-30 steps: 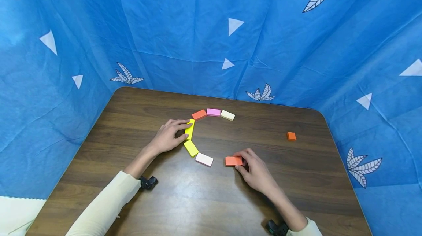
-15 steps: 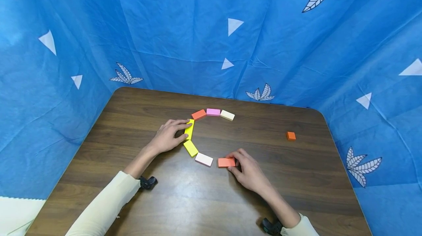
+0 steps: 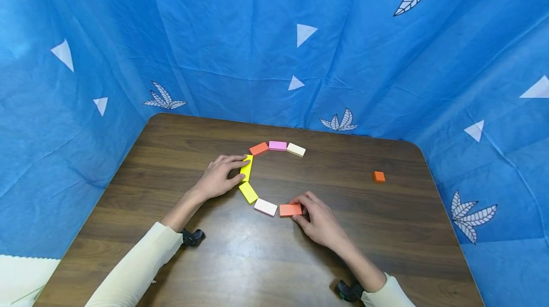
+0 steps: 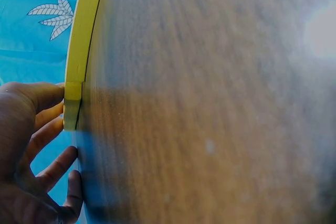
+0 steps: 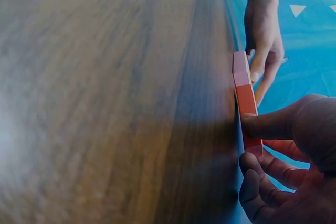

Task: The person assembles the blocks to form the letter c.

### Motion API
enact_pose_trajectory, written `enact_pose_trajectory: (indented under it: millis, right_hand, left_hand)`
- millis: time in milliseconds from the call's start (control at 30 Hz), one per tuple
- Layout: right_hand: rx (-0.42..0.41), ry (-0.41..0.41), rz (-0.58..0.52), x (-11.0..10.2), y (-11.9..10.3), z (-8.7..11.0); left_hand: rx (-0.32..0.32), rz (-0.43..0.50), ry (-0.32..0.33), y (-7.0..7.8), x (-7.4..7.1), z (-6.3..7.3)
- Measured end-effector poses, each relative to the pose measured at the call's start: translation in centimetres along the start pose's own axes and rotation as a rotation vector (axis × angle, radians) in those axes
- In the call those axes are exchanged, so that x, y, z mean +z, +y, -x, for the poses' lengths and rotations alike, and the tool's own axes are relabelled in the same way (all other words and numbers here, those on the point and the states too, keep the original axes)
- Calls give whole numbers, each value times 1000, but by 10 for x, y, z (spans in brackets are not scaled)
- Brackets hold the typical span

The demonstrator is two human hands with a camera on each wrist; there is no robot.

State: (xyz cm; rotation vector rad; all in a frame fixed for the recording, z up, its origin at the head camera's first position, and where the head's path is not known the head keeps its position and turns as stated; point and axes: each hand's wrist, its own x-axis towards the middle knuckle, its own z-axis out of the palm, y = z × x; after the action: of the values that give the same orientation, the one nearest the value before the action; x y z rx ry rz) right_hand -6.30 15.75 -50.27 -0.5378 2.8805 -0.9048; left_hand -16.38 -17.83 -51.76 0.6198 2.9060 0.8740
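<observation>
Flat coloured wooden blocks lie end to end in a curve open to the right. My left hand (image 3: 218, 177) holds the upper yellow block (image 3: 246, 169), its fingers at the far end and its thumb near the other. In the left wrist view the thumb (image 4: 50, 95) meets that block's side. Below it come a second yellow block (image 3: 248, 193) and a pale pink block (image 3: 266, 207). My right hand (image 3: 319, 221) pinches an orange block (image 3: 289, 210) by its right end, thumb in front and fingers behind. Its left end sits close beside the pale pink block.
The curve's far part has a red-orange block (image 3: 259, 149), a pink block (image 3: 278, 146) and a cream block (image 3: 296, 149). A small orange block (image 3: 379, 177) lies apart at the right of the brown table (image 3: 231, 269). Blue cloth (image 3: 240, 49) hangs behind.
My right hand has slid the orange block left, from a clear gap up close to the pale pink block. The left hand and the other blocks have stayed in place.
</observation>
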Motion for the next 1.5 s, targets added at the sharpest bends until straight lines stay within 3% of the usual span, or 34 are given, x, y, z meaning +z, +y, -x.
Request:
enact_pose_trajectory:
  millis: [1033,1333,1500]
  right_hand:
    - [-14,-21,-2,3,4,-2]
    - [20,-21,-63,-7,17,8]
    - [20,27,-35,-23,37,15]
  left_hand:
    - [8,-4,10,1,1,1]
    - [-1,-1,2,1,1,1]
    - [1,1,3,2,1,1]
